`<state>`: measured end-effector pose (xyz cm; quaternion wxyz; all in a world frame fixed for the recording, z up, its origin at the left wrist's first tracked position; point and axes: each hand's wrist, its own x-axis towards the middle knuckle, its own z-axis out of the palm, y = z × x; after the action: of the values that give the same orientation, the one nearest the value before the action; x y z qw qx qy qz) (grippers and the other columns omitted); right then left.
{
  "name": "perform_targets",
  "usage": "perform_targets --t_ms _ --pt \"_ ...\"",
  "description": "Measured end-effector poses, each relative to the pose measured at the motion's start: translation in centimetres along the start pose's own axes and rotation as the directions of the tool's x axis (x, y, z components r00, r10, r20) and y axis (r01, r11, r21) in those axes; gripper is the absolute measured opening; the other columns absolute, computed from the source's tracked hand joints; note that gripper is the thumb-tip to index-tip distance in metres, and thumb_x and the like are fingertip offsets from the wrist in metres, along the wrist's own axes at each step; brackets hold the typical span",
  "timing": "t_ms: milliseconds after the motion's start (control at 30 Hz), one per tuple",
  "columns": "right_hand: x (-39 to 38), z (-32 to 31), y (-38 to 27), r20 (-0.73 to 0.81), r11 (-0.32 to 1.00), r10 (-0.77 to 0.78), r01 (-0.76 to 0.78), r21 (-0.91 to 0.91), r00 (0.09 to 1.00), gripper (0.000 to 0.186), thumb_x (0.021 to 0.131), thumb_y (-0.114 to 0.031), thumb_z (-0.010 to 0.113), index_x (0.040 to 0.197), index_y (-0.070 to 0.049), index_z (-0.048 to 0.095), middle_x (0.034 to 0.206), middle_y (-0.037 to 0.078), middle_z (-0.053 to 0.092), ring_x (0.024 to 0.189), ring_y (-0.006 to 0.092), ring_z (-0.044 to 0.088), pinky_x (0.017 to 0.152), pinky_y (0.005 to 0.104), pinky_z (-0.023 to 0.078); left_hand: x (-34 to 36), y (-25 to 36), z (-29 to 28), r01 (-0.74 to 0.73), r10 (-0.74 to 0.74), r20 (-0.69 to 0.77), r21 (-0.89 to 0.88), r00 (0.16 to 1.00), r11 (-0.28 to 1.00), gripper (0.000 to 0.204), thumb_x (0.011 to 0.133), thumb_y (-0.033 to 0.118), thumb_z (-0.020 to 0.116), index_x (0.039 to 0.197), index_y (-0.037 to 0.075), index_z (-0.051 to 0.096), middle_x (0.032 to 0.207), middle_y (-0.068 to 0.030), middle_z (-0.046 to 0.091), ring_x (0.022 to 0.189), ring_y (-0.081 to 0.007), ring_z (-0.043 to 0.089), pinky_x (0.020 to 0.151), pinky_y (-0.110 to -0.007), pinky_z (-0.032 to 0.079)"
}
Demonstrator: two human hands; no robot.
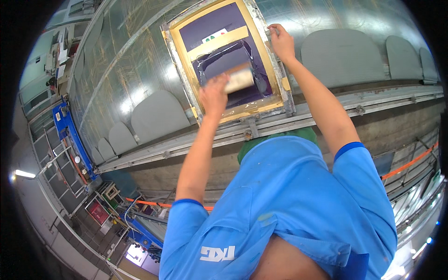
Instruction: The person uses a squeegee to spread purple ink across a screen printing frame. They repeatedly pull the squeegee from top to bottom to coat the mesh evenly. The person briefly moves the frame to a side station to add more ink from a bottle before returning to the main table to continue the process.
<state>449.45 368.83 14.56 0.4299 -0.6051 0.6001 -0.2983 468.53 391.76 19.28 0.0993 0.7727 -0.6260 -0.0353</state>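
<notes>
A screen printing frame lies on the long table in front of me, its purple mesh edged with yellowish tape. My left hand is closed on a squeegee with a pale, broad body, which is smeared by motion over the lower part of the mesh. Wet, glossy dark ink rings the middle of the screen. A strip of tape crosses the mesh above it. At the frame's upper right edge, the fingers of my right hand are curled onto the rim.
Grey round-ended flat pieces lie along the table on both sides, one to the left and another to the right. A metal rail with bolts runs along the near edge. Blue machinery stands at the far left.
</notes>
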Motion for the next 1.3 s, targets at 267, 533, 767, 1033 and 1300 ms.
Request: perform_targets --t_ms 267,533,767,1033,1300 --pt "0.8 0.4 1.7 -0.001 0.999 -0.041 0.041 0.033 0.999 0.026 0.097 -0.032 0.054 0.112 -0.017 0.069 0.094 0.021 0.072 0.093 0.0424 0.067 0.084 0.0458 0.052 5.2 -0.5 -0.2 0.060 -0.061 0.055 0.016 0.997 0.998 0.053 0.075 0.000 0.063 0.121 0.027 0.071 0.113 -0.0049 0.072 0.097 -0.0283 0.069 0.084 -0.040 0.054" --pt "1.9 0.0 0.2 0.006 0.996 -0.090 0.090 0.000 0.996 0.029 0.095 -0.034 0.055 0.113 -0.016 0.070 0.107 0.018 0.071 0.102 0.0393 0.066 0.090 0.0435 0.050 -6.5 2.2 0.6 -0.047 0.043 0.073 0.046 0.996 0.998 0.060 0.072 -0.001 0.067 0.126 0.026 0.067 0.134 0.0061 0.064 0.120 -0.0203 0.060 0.082 -0.036 0.042" --pt "-3.0 7.4 -7.0 -0.063 0.987 -0.158 0.157 -0.029 0.985 0.026 0.097 -0.033 0.054 0.110 -0.016 0.069 0.089 0.018 0.070 0.084 0.0360 0.068 0.078 0.0448 0.050 -11.6 -4.2 -2.2 0.088 -0.093 -0.031 -0.125 0.995 0.988 0.062 0.070 0.006 0.074 0.128 0.026 0.066 0.136 0.0061 0.062 0.122 -0.0206 0.058 0.085 -0.037 0.041" --pt "-13.8 25.6 -13.1 -0.021 0.978 -0.175 0.177 0.108 0.984 0.021 0.098 -0.027 0.055 0.108 -0.013 0.067 0.068 0.015 0.063 0.064 0.0327 0.062 0.064 0.0433 0.047 -18.1 -23.3 -7.4 0.168 -0.166 0.027 -0.094 0.986 0.981 0.062 0.069 0.003 0.074 0.128 0.023 0.067 0.134 0.0033 0.064 0.122 -0.0260 0.058 0.091 -0.039 0.040" --pt "-15.3 28.5 -14.1 -0.028 0.992 -0.119 0.120 0.037 0.992 0.023 0.099 -0.030 0.054 0.109 -0.013 0.067 0.074 0.017 0.067 0.070 0.0366 0.065 0.070 0.0458 0.049 -21.4 -28.2 -8.8 0.089 -0.088 0.027 -0.023 0.996 0.996 0.064 0.068 0.000 0.073 0.128 0.023 0.067 0.133 0.0023 0.065 0.121 -0.0267 0.059 0.097 -0.040 0.042"
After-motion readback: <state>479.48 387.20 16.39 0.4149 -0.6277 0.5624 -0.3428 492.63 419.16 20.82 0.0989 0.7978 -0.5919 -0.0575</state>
